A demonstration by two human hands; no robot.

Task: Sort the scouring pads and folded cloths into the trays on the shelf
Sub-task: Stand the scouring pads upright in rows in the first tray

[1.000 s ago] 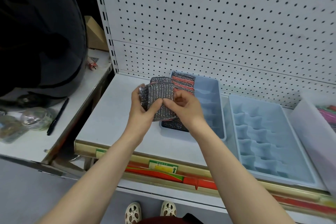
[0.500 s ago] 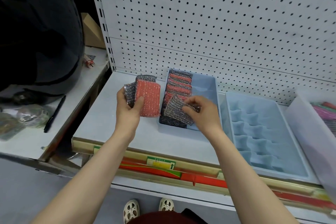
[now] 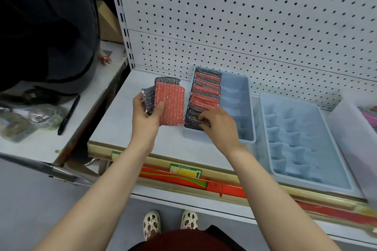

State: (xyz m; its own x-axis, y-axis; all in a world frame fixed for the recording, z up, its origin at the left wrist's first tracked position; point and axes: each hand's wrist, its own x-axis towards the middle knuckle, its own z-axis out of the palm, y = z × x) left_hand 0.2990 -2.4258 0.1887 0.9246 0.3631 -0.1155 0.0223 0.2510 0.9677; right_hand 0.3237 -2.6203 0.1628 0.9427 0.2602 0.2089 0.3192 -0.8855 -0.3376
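Your left hand (image 3: 147, 116) grips sparkly orange-and-silver scouring pads (image 3: 170, 106); your right hand (image 3: 219, 123) pinches a silver pad (image 3: 194, 121) in the blue tray (image 3: 247, 108).

A row of red-and-silver scouring pads (image 3: 206, 96) fills the left column of the pale blue divided tray (image 3: 247, 108) on the white shelf (image 3: 114, 120), left of a second compartmented blue tray (image 3: 334, 149).

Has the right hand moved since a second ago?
Yes. The right hand left the stack held by the left hand and moved right, down into the tray.
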